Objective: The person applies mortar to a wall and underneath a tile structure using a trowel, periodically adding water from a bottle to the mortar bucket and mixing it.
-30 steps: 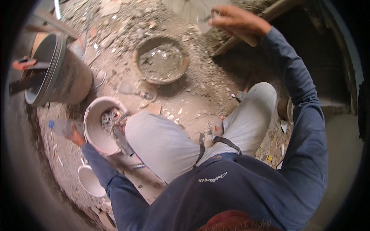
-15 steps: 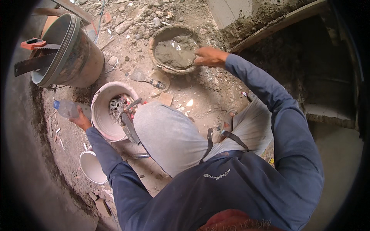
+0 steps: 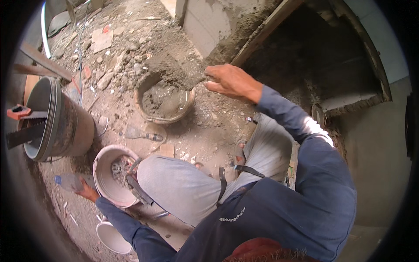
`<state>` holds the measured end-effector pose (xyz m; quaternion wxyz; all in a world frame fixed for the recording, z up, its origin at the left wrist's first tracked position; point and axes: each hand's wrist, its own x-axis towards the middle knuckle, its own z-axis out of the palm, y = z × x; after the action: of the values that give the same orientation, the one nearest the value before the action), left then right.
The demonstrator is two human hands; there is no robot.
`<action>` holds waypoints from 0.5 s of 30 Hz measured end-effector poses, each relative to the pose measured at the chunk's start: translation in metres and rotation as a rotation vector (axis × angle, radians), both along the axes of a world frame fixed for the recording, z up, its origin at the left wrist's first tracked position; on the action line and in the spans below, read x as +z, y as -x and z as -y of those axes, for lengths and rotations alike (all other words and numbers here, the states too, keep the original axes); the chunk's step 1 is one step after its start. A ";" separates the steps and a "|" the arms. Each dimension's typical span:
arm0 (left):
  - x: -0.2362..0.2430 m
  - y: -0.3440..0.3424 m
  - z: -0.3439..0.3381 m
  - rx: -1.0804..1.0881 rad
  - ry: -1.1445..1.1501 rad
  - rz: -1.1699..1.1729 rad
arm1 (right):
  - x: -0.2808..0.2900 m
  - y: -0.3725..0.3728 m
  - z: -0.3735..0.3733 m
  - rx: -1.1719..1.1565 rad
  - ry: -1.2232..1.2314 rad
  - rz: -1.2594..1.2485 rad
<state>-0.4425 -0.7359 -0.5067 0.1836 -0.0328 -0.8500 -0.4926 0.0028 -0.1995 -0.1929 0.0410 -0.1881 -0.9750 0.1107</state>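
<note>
My right hand (image 3: 235, 82) is closed around the handle of a trowel, whose blade is hidden under a heap of wet grey mortar (image 3: 169, 73). That load hangs over the far rim of a round basin (image 3: 162, 120), in which more wet mortar (image 3: 163, 99) lies. At the left, my left hand (image 3: 88, 192) grips a clear plastic bottle (image 3: 70, 182) with a blue cap, held tilted on its side. It is beside a pale pink bucket (image 3: 99, 174) with several small fittings and tools in it.
A large grey bucket (image 3: 78, 126) holds a handsaw (image 3: 27, 114). A putty knife (image 3: 142, 133) lies on the ground near the basin. Rubble (image 3: 118, 56) covers the far ground. A mortar-smeared wall (image 3: 214, 26) and a wood-edged dark opening (image 3: 301, 56) stand at the right. A white pail (image 3: 114, 238) is nearest.
My right hand has come up from the basin, with a trowel heaped with mortar now showing. The view has shifted toward the far right. My left hand still holds the bottle.
</note>
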 end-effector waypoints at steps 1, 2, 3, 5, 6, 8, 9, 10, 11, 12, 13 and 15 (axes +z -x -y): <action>0.003 -0.001 0.005 0.008 -0.016 0.021 | 0.022 -0.002 0.002 0.023 0.127 0.014; 0.003 -0.002 0.007 0.011 -0.034 0.049 | 0.050 -0.003 0.009 0.040 0.252 0.035; 0.003 -0.003 0.009 0.014 -0.046 0.078 | 0.082 -0.004 0.022 -0.047 0.473 0.065; 0.002 -0.002 0.009 0.012 -0.059 0.079 | 0.127 -0.015 0.038 -0.239 0.880 0.089; -0.004 -0.001 0.017 0.017 -0.022 0.067 | 0.149 -0.017 0.043 -0.315 0.995 0.074; -0.011 0.005 0.023 0.036 0.036 0.041 | 0.173 -0.039 0.028 -0.450 1.099 0.063; -0.013 0.009 0.026 0.056 0.058 0.028 | 0.183 -0.052 0.006 -0.505 1.090 0.073; -0.012 0.011 0.029 0.073 0.085 0.012 | 0.195 -0.060 -0.012 -0.606 0.865 0.078; -0.009 0.011 0.029 0.044 0.048 0.013 | 0.212 -0.068 -0.027 -0.704 0.639 0.084; -0.007 0.009 0.021 0.012 0.001 0.019 | 0.234 -0.083 -0.043 -0.746 0.487 -0.032; -0.003 0.006 0.016 -0.010 -0.042 0.021 | 0.253 -0.090 -0.053 -0.773 0.339 -0.146; -0.003 -0.010 -0.004 -0.005 -0.106 0.077 | 0.305 -0.061 -0.003 -0.614 0.590 -0.425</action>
<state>-0.4325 -0.7318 -0.5094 0.1510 -0.0064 -0.8292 -0.5381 0.0635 -0.1966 0.1116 0.2153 -0.4443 -0.7713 0.4017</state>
